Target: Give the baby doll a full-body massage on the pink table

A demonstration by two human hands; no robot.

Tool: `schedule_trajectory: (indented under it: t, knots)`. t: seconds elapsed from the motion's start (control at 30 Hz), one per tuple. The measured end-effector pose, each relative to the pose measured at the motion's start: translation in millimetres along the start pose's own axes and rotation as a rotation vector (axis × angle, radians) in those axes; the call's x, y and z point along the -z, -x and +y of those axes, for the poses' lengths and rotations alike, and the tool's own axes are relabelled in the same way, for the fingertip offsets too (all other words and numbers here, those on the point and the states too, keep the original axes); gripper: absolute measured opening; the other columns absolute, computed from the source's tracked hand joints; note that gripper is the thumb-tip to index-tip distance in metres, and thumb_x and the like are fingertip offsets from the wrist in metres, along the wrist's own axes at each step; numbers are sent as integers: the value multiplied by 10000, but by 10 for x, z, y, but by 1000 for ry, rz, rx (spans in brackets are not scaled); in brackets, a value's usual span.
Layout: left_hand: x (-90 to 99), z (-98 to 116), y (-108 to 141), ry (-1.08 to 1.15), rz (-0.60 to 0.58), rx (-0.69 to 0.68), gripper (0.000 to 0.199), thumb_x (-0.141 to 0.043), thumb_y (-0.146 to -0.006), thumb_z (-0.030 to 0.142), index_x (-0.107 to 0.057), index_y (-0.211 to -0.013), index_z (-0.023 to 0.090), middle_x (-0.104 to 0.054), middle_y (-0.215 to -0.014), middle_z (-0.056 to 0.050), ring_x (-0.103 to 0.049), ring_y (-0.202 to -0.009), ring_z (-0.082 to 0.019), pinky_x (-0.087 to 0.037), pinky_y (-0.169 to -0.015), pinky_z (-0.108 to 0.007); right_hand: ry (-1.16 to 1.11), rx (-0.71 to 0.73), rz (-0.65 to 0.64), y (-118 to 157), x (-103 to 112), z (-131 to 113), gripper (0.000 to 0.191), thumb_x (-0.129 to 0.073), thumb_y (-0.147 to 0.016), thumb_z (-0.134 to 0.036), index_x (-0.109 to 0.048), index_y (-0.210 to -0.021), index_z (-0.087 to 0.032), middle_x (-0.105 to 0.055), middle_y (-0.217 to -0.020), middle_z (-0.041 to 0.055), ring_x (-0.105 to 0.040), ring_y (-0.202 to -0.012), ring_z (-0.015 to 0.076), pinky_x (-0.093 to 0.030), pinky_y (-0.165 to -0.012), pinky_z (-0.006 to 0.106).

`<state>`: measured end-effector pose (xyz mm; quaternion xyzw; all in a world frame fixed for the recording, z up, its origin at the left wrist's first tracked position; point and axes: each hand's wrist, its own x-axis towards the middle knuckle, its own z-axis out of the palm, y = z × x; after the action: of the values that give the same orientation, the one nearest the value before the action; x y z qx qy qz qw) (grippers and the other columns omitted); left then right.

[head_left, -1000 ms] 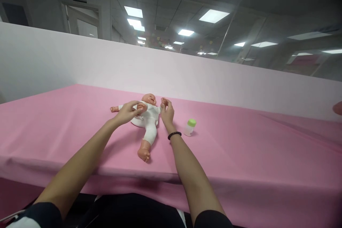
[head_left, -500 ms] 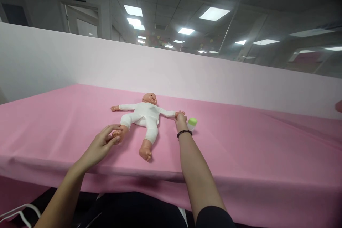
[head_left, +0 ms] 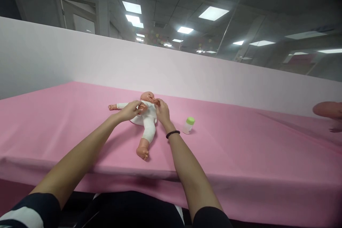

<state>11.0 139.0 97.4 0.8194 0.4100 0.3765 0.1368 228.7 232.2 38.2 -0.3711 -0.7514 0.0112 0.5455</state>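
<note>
A baby doll point(head_left: 149, 128) in a white suit lies on its back on the pink cloth, its head toward the wall. My left hand point(head_left: 130, 110) is closed on one of the doll's feet, lifted over its belly. My right hand point(head_left: 162, 111), with a dark coiled band at the wrist, grips the doll's hand beside its chin. The doll's other arm is stretched out to the left, and its other leg points toward me. To the right of my right wrist stands a small bottle point(head_left: 188, 126) with a green cap.
Pink cloth point(head_left: 240, 149) covers the table up to a low white wall point(head_left: 213, 78) behind, with glass above it. A person's hand point(head_left: 327, 109) shows at the right edge.
Both my hands have moved inward and away from me, bringing the doll's foot up to its belly and its hand to its chin. More of the person's hand shows at the right.
</note>
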Motion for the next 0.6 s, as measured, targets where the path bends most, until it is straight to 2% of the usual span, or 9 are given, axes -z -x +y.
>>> schedule_trajectory:
  t: [0.1, 0.17, 0.27, 0.4, 0.5, 0.6]
  knots:
    - [-147, -107, 6, 5, 18, -71, 281, -450, -861, 157, -650, -1058, 172, -689, -1132, -120, -624, -1056, -253, -533, -903, -413, 117, 106, -193, 61, -44, -42, 350, -493, -941, -157, -647, -1254, -169, -700, -1233, 133, -615, -1138, 275, -471, -1056, 437]
    - [-168, -124, 52, 26, 53, -86, 283, -471, -894, 215, -650, -1109, 173, -663, -1212, -136, -610, -1124, -263, -540, -923, -416, 125, 95, -201, 73, -51, -50, 370, -500, -943, -162, -645, -1283, -174, -699, -1235, 131, -612, -1135, 276, -465, -1058, 433]
    - [-71, -84, 124, 85, 68, -46, 291, -539, -920, 356, -650, -1129, 187, -650, -1214, -136, -647, -1074, -267, -578, -857, -410, 33, -29, -31, 47, -40, -42, 373, -509, -953, -200, -634, -1304, -180, -694, -1256, 122, -613, -1151, 257, -453, -1081, 420]
    - [181, 123, 323, 199, 105, 68, 367, -603, -924, 501, -640, -1120, 193, -675, -1137, -111, -702, -914, -252, -609, -766, -412, -183, -248, 295, -22, 34, 20, 368, -495, -973, -274, -615, -1310, -188, -676, -1315, 94, -622, -1185, 200, -465, -1082, 364]
    - [275, 376, 644, 307, 166, 140, 415, -624, -928, 539, -629, -1141, 183, -682, -1088, -95, -718, -840, -244, -625, -751, -435, -264, -506, 521, -60, 139, 149, 389, -485, -962, -271, -601, -1320, -172, -675, -1321, 102, -651, -1155, 180, -495, -1049, 335]
    - [199, 601, 1028, 356, 222, 138, 374, -624, -954, 499, -636, -1178, 200, -676, -1106, -87, -717, -869, -243, -640, -766, -439, -348, -752, 675, -54, 242, 354, 396, -471, -949, -235, -597, -1311, -137, -659, -1348, 138, -656, -1192, 178, -508, -1057, 320]
